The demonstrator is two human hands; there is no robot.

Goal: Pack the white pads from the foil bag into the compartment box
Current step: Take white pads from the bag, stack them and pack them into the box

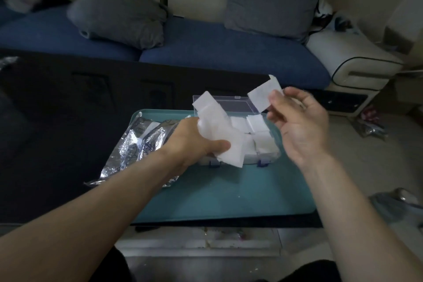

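Blue sofa [206,52] with grey cushions [119,16] behind dark table [57,121].

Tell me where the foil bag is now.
Head view: the foil bag lies on the teal tray's left edge, beside the compartment box, under the left forearm.

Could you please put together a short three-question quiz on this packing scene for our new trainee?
1. True or false: the compartment box stands on the teal tray with its lid open.
2. Which hand pinches a single white pad? A) left hand B) right hand C) neither
3. Fill in: the foil bag lies to the ____ of the box.

Key:
1. True; pads already fill the visible compartments.
2. B; the right hand pinches one pad, while the left hand grips a stack of pads.
3. Left.
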